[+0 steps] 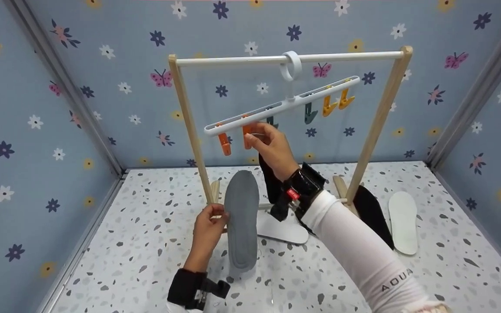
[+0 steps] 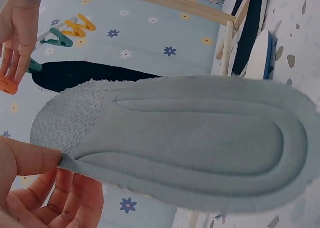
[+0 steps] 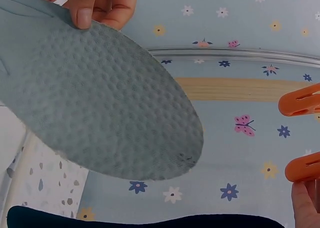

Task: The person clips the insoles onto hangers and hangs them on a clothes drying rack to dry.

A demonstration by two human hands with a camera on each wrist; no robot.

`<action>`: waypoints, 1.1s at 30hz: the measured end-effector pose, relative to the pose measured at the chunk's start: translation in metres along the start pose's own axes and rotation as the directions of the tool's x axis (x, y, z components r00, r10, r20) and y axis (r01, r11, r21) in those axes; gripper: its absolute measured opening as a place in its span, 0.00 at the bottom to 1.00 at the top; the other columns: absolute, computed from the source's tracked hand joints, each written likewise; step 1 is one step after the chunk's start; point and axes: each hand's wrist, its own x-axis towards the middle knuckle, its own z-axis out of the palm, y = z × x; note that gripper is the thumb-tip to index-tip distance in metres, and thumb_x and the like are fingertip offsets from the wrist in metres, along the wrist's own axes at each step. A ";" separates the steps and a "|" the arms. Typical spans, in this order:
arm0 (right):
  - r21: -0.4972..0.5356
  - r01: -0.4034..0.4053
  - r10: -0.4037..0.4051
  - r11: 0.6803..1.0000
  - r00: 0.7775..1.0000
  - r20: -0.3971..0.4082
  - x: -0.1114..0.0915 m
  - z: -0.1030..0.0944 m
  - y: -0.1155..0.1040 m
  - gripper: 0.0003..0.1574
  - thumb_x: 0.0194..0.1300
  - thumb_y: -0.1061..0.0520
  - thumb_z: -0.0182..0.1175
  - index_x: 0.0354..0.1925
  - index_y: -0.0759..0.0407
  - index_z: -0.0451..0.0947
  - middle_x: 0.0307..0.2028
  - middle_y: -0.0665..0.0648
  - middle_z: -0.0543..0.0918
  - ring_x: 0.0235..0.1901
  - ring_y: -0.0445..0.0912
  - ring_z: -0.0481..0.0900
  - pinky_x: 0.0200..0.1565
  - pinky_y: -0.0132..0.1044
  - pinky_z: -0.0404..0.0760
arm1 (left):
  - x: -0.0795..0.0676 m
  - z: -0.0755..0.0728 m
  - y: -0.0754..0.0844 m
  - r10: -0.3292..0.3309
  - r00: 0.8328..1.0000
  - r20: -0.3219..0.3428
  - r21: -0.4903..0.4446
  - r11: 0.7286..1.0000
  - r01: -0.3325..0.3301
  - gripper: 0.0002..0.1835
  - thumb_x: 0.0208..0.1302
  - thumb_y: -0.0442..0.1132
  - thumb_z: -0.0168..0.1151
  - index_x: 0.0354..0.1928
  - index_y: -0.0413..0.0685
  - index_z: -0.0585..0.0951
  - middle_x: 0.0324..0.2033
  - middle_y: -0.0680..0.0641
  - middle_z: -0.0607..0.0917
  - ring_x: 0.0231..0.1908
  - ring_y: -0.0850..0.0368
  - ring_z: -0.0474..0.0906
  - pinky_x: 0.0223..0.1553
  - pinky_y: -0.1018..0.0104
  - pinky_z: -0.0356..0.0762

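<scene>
My left hand (image 1: 209, 230) pinches a grey insole (image 1: 242, 221) by its long edge, thumb on the padded face. The insole hangs upright, its rounded, dimpled front end (image 3: 115, 102) up. Above it, my right hand (image 1: 276, 152) pinches the inner of two orange clips (image 1: 247, 137) on a white hanger (image 1: 291, 101). The outer orange clip (image 1: 224, 144) holds nothing. Behind my right hand a black insole (image 2: 75, 75) hangs from a green clip (image 2: 34, 65), partly hidden in the head view. The hanger tilts, its left end lower.
A wooden stand with a white rail (image 1: 233, 61) carries the hanger. Another green clip (image 1: 309, 114) and two yellow clips (image 1: 328, 106) line its right half. On the speckled surface lie a white insole (image 1: 283, 228), a black insole (image 1: 370, 213) and a pale insole (image 1: 402, 222).
</scene>
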 end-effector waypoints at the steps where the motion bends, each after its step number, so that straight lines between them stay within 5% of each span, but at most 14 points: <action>1: -0.001 0.000 0.000 1.000 1.000 0.003 0.000 0.000 0.000 0.21 0.66 0.62 0.57 0.56 0.69 0.71 0.50 0.63 0.78 0.48 0.51 0.78 0.53 0.39 0.75 | 0.000 0.001 0.001 0.004 1.000 -0.001 -0.001 1.000 -0.004 0.09 0.62 0.29 0.57 0.44 0.34 0.75 0.37 0.41 0.78 0.30 0.59 0.78 0.29 0.65 0.81; 16: 0.003 0.017 -0.017 1.000 1.000 0.013 -0.001 -0.001 0.000 0.21 0.67 0.61 0.56 0.56 0.68 0.71 0.50 0.63 0.78 0.46 0.51 0.78 0.51 0.39 0.75 | -0.004 0.010 0.031 0.050 0.999 0.001 -0.010 0.999 -0.050 0.10 0.64 0.29 0.56 0.46 0.33 0.74 0.41 0.39 0.78 0.37 0.52 0.80 0.35 0.58 0.82; 27: -0.014 -0.011 0.011 1.000 1.000 -0.012 0.002 0.000 -0.006 0.20 0.66 0.60 0.57 0.54 0.67 0.72 0.48 0.62 0.79 0.44 0.50 0.78 0.54 0.40 0.72 | 0.010 0.016 0.022 0.106 0.994 -0.011 -0.003 0.994 -0.106 0.09 0.65 0.31 0.57 0.46 0.36 0.74 0.41 0.40 0.78 0.36 0.53 0.79 0.34 0.58 0.82; 33: -0.008 -0.031 0.030 0.999 0.999 -0.026 0.001 0.000 -0.006 0.19 0.66 0.61 0.58 0.53 0.68 0.73 0.48 0.62 0.78 0.46 0.51 0.78 0.54 0.41 0.72 | 0.002 0.014 0.036 0.089 0.996 0.011 -0.025 0.996 -0.089 0.09 0.64 0.28 0.56 0.45 0.32 0.73 0.41 0.38 0.78 0.36 0.50 0.80 0.33 0.58 0.81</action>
